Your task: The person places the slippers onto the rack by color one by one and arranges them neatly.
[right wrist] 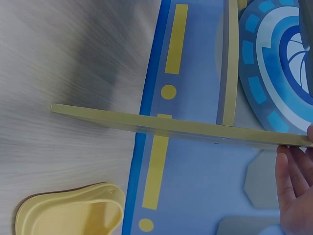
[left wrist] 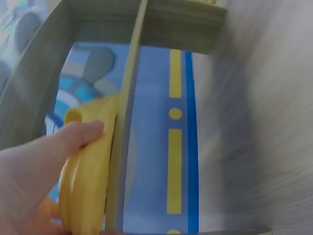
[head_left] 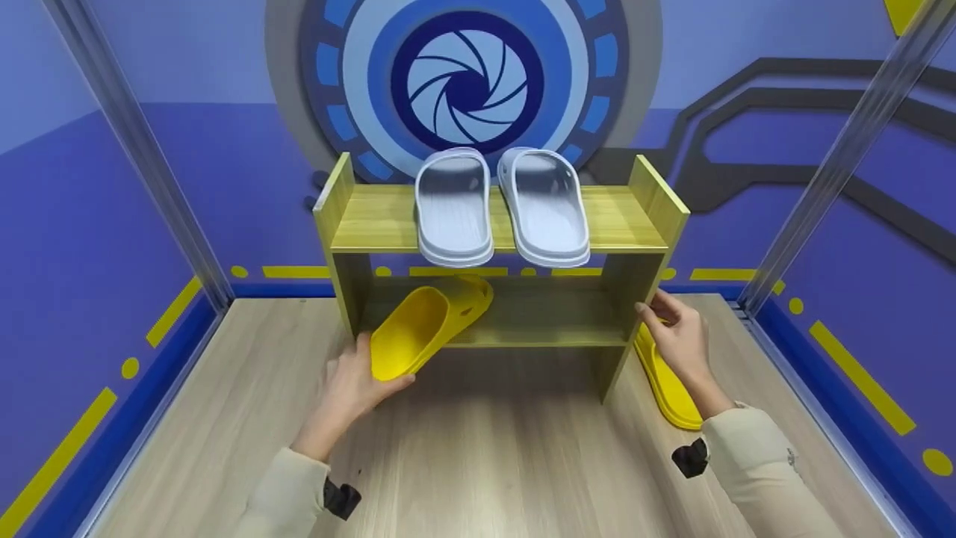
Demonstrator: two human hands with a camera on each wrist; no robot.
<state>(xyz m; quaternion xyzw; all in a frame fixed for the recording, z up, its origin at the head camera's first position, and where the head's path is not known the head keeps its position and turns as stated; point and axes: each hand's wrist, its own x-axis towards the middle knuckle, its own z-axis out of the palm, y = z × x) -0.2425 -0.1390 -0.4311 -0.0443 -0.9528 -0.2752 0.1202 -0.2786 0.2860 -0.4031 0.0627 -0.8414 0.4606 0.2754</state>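
Note:
My left hand (head_left: 349, 385) grips a yellow clog (head_left: 414, 332) by its heel end, thumb on one side of it. The clog's toe points into the lower shelf (head_left: 553, 310) of a small wooden shoe rack; in the left wrist view the clog (left wrist: 88, 181) lies close along the shelf board (left wrist: 124, 112). At the rack's right side panel (head_left: 635, 321), my right hand (head_left: 678, 336) pinches the front edge, with fingers on the outer face in the right wrist view. Behind that hand a second yellow clog (head_left: 668, 388) rests on the floor board, partly hidden.
Two pale grey clogs (head_left: 457, 209) stand side by side on the rack's top shelf (head_left: 373, 217), heels at its front edge. Blue patterned walls (head_left: 224, 187) and metal posts (head_left: 836, 142) enclose the wooden floor board (head_left: 478, 463).

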